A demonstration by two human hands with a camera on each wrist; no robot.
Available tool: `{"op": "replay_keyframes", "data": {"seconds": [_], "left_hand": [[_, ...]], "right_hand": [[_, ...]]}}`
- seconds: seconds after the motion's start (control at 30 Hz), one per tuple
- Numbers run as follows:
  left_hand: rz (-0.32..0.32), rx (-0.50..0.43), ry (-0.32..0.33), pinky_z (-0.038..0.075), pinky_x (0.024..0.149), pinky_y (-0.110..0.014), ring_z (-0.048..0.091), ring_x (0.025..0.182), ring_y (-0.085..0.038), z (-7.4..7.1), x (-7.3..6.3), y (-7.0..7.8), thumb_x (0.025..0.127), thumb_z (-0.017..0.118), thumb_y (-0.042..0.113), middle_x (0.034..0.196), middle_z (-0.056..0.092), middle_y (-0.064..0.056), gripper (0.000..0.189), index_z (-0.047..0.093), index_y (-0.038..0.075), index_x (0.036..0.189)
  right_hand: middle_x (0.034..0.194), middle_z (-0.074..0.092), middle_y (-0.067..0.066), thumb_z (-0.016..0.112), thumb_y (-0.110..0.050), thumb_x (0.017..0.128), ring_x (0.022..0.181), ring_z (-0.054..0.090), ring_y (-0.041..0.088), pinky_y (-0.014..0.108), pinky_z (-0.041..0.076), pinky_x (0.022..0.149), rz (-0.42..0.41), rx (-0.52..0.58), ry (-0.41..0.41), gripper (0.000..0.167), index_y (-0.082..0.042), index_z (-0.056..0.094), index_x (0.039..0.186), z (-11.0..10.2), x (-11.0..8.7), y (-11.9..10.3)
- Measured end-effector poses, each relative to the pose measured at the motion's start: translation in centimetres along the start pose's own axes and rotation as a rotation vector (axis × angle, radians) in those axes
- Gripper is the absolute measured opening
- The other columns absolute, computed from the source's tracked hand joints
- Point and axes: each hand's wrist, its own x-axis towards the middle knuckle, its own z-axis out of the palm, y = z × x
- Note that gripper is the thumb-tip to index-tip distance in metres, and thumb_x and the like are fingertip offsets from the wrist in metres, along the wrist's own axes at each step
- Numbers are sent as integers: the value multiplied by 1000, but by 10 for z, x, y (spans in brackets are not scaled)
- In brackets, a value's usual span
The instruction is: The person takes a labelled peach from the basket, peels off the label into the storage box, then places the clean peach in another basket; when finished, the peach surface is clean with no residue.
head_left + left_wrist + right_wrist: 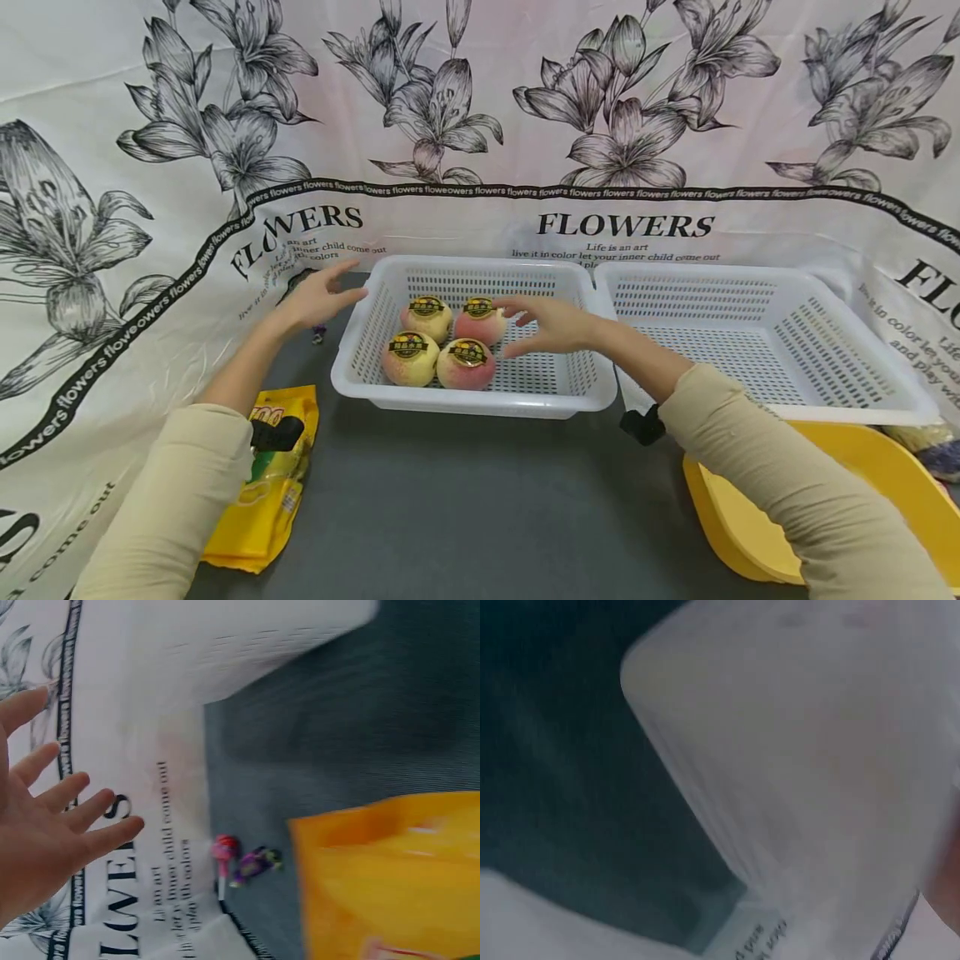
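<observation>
Several peaches with black-and-gold labels sit grouped in the left half of a white slotted basket (491,402): a front-right peach (467,365), a front-left peach (410,360), a back-left peach (425,317) and a back-right peach (481,322). My right hand (551,325) hangs over the basket, fingers parted and bent; its fingertips overlap the back-right peach's right edge in the head view. Just outside the basket's left rim, my left hand (321,297) is raised with nothing in it. Its fingers (112,836) are spread in the left wrist view.
A second white basket (750,350) stands at right, above a yellow tub (750,508). Left of the dark table lies a yellow packet (262,508). Behind it are a lollipop (223,850) and a purple wrapped candy (255,864). A flower-printed sheet (480,225) rises behind.
</observation>
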Motion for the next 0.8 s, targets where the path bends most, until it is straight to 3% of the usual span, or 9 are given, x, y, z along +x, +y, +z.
{"op": "replay_keyframes", "data": {"seconds": [0.17,0.33,0.53,0.63,0.8], "left_hand": [[-15,-140,-41,32,100,-60,27,133,-46,21,-10,-14,99,52,28,150,25,-25,65,20,6,152],[-9,-267,-89,44,92,-52,36,129,-45,37,-16,-24,98,55,17,146,30,-27,64,21,5,151],[-55,-311,-60,52,82,-44,51,116,-41,44,-26,-28,96,57,17,145,34,-26,64,26,10,151],[-99,-385,-55,53,82,-42,51,115,-41,46,-32,-27,96,57,16,148,29,-25,63,27,13,151],[-137,-494,-35,53,83,-41,47,118,-42,48,-40,-25,97,56,12,151,22,-23,62,27,13,151]], "right_hand": [[138,46,16,77,-33,82,122,47,35,45,43,96,49,118,-61,82,-10,33,147,25,10,-3],[141,42,12,79,-27,79,125,43,26,35,43,97,41,180,-79,86,-6,31,147,43,20,-1],[142,42,11,83,-21,76,118,46,24,31,44,91,-17,172,-20,85,-2,36,144,55,29,1],[140,46,12,84,-21,75,114,48,22,32,43,91,-22,140,10,83,-1,39,142,58,32,1],[126,53,13,85,-15,72,96,51,19,29,46,79,-34,126,68,76,2,46,135,64,35,0]]}}
